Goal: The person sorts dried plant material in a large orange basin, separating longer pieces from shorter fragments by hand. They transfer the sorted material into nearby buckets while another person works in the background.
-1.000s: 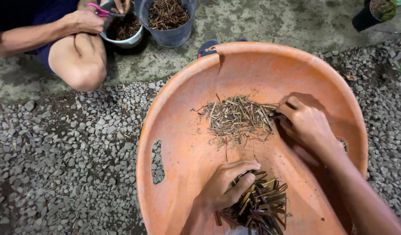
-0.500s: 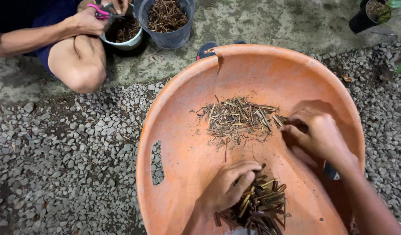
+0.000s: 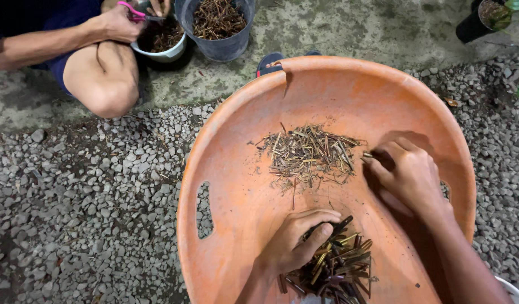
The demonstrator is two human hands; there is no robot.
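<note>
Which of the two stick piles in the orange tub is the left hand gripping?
The dark stick bundle at the near rim, under the left hand; the pale loose pile lies mid-tub, untouched.

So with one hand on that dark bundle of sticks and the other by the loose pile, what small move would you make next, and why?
Probably the right hand should drop the small stick pinched at its fingertips onto the loose pile, since it hovers just beside that heap inside the orange tub, while the left hand holds the dark bundle ready for another piece.
</note>
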